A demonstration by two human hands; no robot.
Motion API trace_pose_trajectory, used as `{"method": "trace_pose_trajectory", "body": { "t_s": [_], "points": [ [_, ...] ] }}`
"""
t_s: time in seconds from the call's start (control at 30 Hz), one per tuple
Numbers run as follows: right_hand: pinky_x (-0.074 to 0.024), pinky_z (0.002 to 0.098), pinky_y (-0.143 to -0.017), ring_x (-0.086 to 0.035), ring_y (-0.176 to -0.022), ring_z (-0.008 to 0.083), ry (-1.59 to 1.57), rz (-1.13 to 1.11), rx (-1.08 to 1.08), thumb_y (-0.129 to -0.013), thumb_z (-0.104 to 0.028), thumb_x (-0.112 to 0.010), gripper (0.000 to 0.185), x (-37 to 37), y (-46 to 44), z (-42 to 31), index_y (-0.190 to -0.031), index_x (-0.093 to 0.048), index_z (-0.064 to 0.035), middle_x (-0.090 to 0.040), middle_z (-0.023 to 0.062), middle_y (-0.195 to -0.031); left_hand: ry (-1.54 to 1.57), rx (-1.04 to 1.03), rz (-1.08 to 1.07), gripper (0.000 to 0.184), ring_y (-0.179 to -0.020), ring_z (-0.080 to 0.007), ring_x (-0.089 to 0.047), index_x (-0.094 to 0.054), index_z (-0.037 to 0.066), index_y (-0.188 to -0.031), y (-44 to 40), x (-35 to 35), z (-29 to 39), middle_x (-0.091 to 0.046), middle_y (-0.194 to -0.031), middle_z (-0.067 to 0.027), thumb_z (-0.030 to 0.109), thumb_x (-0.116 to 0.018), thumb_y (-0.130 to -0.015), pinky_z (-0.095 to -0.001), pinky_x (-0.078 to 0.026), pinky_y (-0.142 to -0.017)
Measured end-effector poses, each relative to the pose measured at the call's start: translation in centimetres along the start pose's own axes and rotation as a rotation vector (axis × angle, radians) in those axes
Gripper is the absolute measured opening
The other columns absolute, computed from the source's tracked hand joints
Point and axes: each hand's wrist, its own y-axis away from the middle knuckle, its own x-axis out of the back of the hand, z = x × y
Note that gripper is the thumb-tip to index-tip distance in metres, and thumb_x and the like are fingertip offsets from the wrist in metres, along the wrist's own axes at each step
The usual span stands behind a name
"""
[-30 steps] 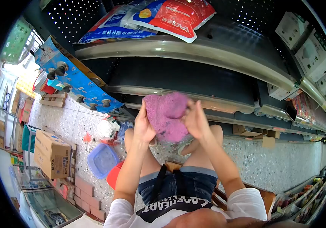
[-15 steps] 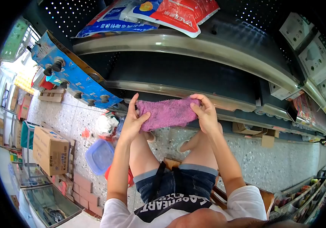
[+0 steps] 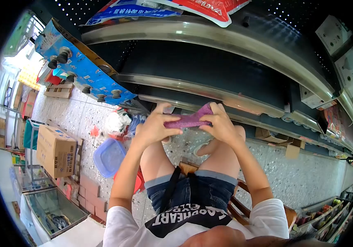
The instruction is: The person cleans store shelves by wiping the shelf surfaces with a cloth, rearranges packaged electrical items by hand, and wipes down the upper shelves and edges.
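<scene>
Purple cloth bunched between two hands at the shelves

The soft-looking purple cloth [image 3: 188, 120] is in the air, above the gap between the knees and in front of the low shelves. The left hand [image 3: 153, 126] and right hand [image 3: 221, 125] are apart, each pinching one end between thumb and fingers. Held from both sides, the cloth is probably kept off the floor [image 3: 250, 181] and under control; its narrow, gathered shape suggests that it is being folded or twisted rather than spread.

Beyond the hands, the shelf edge [image 3: 176, 84] runs across the scene and limits reach on the far side, while the thighs [image 3: 156, 158] leave little room below. A blue display box [image 3: 87, 70] studded with dark knobs juts out at the far left. On the upper shelf lie a red packet [image 3: 215, 9] and a blue packet [image 3: 121, 15]. To the left on the floor, a pale blue basin [image 3: 110, 158] sits near a white bundle [image 3: 117, 123], with a cardboard carton [image 3: 56, 152] farther left.
</scene>
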Motion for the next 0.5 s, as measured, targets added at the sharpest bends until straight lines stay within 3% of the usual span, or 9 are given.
{"method": "trace_pose_trajectory", "body": {
  "t_s": [0.07,0.1,0.2,0.23,0.33,0.43,0.5],
  "points": [
    [-0.0404,0.0443,-0.091,-0.049,-0.1,0.0329,-0.013,0.023,-0.042,-0.074,-0.021,-0.076,0.022,-0.3,0.2,0.2,-0.091,-0.076,-0.007,-0.055,0.0126,-0.102,0.008,0.007,-0.117,0.036,-0.115,-0.0332,-0.058,-0.074,0.006,-0.106,0.3,-0.4,-0.5,-0.052,-0.131,-0.0224,0.03,-0.078,-0.08,-0.0381,-0.049,-0.091],
    [-0.0383,0.0449,-0.093,-0.049,-0.101,0.0327,0.031,0.046,-0.047,-0.074,-0.022,-0.076,0.021,-0.2,0.3,0.0,-0.09,-0.076,-0.0079,-0.056,0.0122,-0.102,0.01,-0.042,-0.061,0.026,-0.1,-0.0335,-0.064,-0.075,0.006,-0.099,0.1,-0.5,-0.4,-0.065,-0.108,-0.0198,0.022,-0.077,-0.079,-0.0378,-0.051,-0.084],
    [-0.0322,0.0472,-0.097,-0.048,-0.105,0.0331,0.159,0.138,-0.156,-0.075,-0.026,-0.075,0.02,-0.2,0.9,-0.3,-0.088,-0.077,-0.0102,-0.056,0.0128,-0.104,0.145,0.233,-0.215,0.022,-0.083,-0.0301,-0.067,-0.074,0.004,-0.093,-0.7,-0.1,0.9,-0.068,-0.085,-0.0169,0.023,-0.075,-0.081,-0.0379,-0.051,-0.072],
    [-0.0301,0.048,-0.098,-0.047,-0.106,0.0335,0.197,0.192,-0.192,-0.075,-0.027,-0.075,0.02,-0.4,0.4,-0.3,-0.087,-0.077,-0.0108,-0.056,0.0133,-0.105,0.118,0.121,-0.151,0.023,-0.072,-0.0286,-0.066,-0.072,0.003,-0.089,-0.5,-0.5,0.3,-0.065,-0.072,-0.016,0.025,-0.073,-0.083,-0.0377,-0.05,-0.067],
    [-0.0302,0.0499,-0.098,-0.046,-0.11,0.0358,0.288,0.349,-0.223,-0.074,-0.03,-0.077,0.023,-1.4,0.1,-0.2,-0.086,-0.077,-0.0104,-0.055,0.0158,-0.109,0.093,0.148,-0.267,0.022,-0.083,-0.0289,-0.066,-0.072,0.003,-0.088,-0.9,-0.5,0.2,-0.069,-0.088,-0.0172,0.025,-0.071,-0.087,-0.0363,-0.05,-0.073],
    [-0.0304,0.0504,-0.097,-0.047,-0.111,0.036,0.269,0.381,-0.224,-0.074,-0.032,-0.077,0.026,-1.1,-0.1,0.0,-0.086,-0.077,-0.0092,-0.055,0.0172,-0.111,0.197,-0.168,-0.087,0.023,-0.094,-0.031,-0.064,-0.071,0.0,-0.086,-1.4,-1.5,-0.4,-0.069,-0.097,-0.0167,0.023,-0.069,-0.088,-0.0373,-0.049,-0.082],
    [-0.0316,0.0488,-0.094,-0.049,-0.108,0.034,0.214,0.315,-0.273,-0.074,-0.033,-0.077,0.027,-0.7,-0.4,-0.3,-0.086,-0.076,-0.0086,-0.057,0.0156,-0.108,0.313,-0.175,-0.151,0.025,-0.103,-0.033,-0.061,-0.069,-0.002,-0.087,-1.6,-1.0,-0.4,-0.068,-0.103,-0.0189,0.023,-0.068,-0.09,-0.039,-0.047,-0.088]
  ]
}}
